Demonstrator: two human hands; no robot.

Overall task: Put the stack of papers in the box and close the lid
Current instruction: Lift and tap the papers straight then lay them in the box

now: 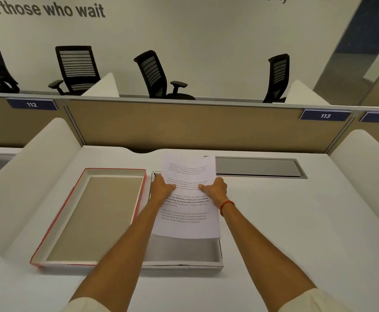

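A stack of printed white papers hangs tilted over the open grey box on the desk. My left hand grips the stack's left edge and my right hand grips its right edge, thumbs on the top sheet. The stack's near end sits over the box's middle, and its far end sticks up past the box's far rim. The lid, red-edged with a tan inside, lies upside down just left of the box.
A white desk with white side dividers left and right. A grey cable-tray flap lies behind the box to the right. A tan partition closes the back, with black office chairs beyond it.
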